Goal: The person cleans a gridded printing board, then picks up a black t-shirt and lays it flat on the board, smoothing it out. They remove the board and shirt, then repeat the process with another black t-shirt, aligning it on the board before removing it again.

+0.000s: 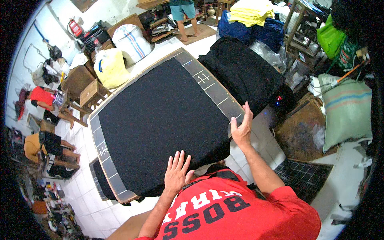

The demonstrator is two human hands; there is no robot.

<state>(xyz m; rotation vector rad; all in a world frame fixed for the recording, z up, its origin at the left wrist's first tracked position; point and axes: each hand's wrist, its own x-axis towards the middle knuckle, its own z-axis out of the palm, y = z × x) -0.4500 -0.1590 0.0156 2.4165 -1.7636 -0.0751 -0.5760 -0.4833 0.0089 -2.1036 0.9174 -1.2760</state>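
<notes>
- Black fabric sheet (160,116): spread flat over a large grey rectangular board with white ruled marks (216,90). It covers almost the whole surface; only a grey strip shows along the right edge and another along the left and near-left edge.
- Left hand (177,173): laid palm down on the cloth's near edge, fingers spread and straight, gripping nothing.
- Right hand (241,127): at the board's right edge near its front corner, fingers extended along the grey strip. Whether it pinches the cloth edge cannot be told.
- Right side: a stack of folded black cloth (244,72) lies just beside the board's far right edge, leaving little gap there.
- Far left corner: a wooden stool (90,94) and a yellow-and-white filled sack (110,68) stand near the board.
- Near left: white tiled floor (86,200) shows open beside and below the board's corner.
- Near right: a dark grid-pattern mat (306,176) lies on the floor, apart from the board.
- Beyond the board: another person's bare legs (186,24) stand well apart from it.
</notes>
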